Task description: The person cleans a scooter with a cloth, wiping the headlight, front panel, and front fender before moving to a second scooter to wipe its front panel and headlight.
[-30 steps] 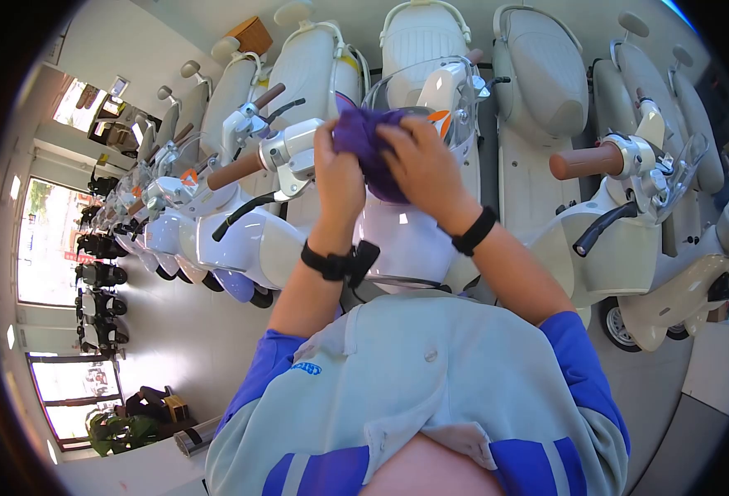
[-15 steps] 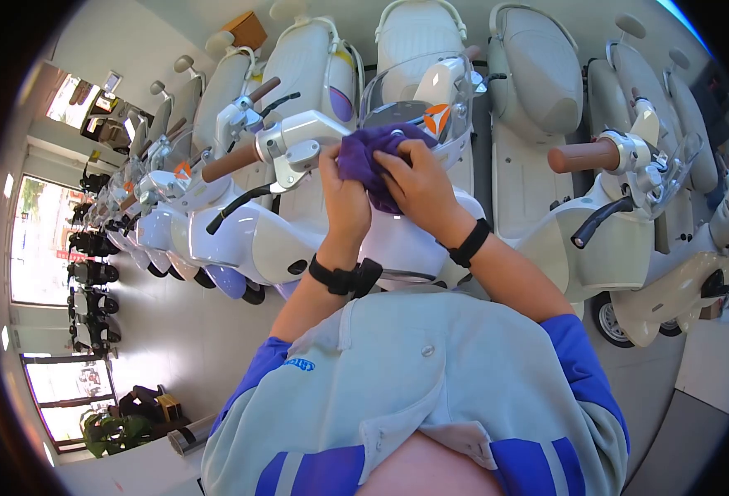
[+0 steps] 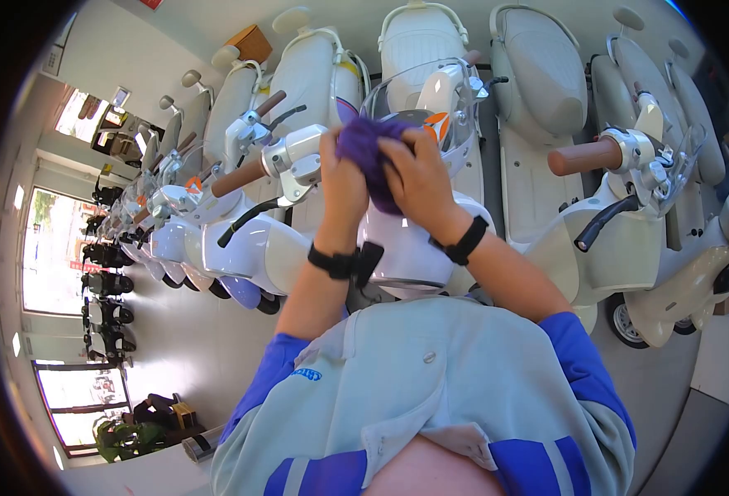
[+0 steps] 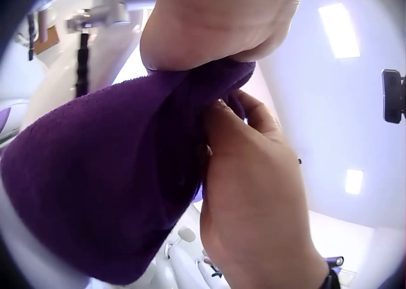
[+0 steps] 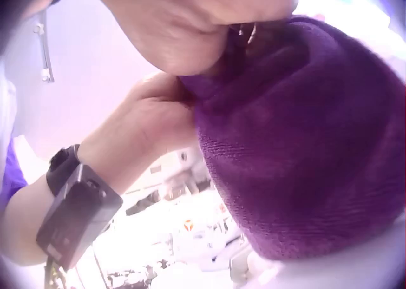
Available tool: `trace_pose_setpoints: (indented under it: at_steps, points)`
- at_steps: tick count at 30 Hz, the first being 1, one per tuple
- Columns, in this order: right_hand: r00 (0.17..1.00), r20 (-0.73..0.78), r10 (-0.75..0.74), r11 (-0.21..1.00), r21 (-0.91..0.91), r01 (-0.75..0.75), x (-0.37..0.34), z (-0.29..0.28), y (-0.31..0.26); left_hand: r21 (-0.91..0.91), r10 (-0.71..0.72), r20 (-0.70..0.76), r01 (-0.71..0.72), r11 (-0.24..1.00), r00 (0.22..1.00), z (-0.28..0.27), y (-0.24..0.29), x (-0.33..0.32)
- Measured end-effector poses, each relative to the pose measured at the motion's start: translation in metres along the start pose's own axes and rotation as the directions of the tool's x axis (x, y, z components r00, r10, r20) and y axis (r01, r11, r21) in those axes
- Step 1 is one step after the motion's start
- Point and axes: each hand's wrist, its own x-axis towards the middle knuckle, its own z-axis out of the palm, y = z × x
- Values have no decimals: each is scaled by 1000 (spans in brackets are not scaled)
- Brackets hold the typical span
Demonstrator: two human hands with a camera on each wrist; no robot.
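Note:
A purple towelling cloth [image 3: 364, 149] is bunched between both hands, above the front of a white scooter [image 3: 406, 248]. My left hand [image 3: 344, 190] grips its left side, thumb up along the edge. From the other side my right hand [image 3: 422, 178] pinches a fold with curled fingers. In the left wrist view the cloth [image 4: 95, 175] hangs in a broad flap, and the right hand [image 4: 254, 194] grasps its gathered part. The right wrist view shows the cloth [image 5: 311, 143] draping down, with the left hand [image 5: 152, 111] behind the gathered end.
A clear windshield [image 3: 468, 145] and an orange emblem [image 3: 435, 126] lie just beyond the right hand. Brown handlebar grips stick out at left [image 3: 238, 178] and right [image 3: 583, 155], with a black brake lever [image 3: 604, 223]. Several pale scooters stand in a row on both sides.
The cloth dipped lower and spread wider half a second ago, and is now bunched more tightly. Both hands keep hold of it, their fingers shifting over the folds.

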Motion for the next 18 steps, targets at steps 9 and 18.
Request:
trace_pose_setpoints:
  at_steps: [9,18]
  points:
    - [962,-158,221,975,14,-221,22,-32,43,41,103,80,-107,993,991,26,28,27]
    - [960,-219,172,985,13,-173,-2,-6,11,-219,-310,340,396,892,888,8,28,50]
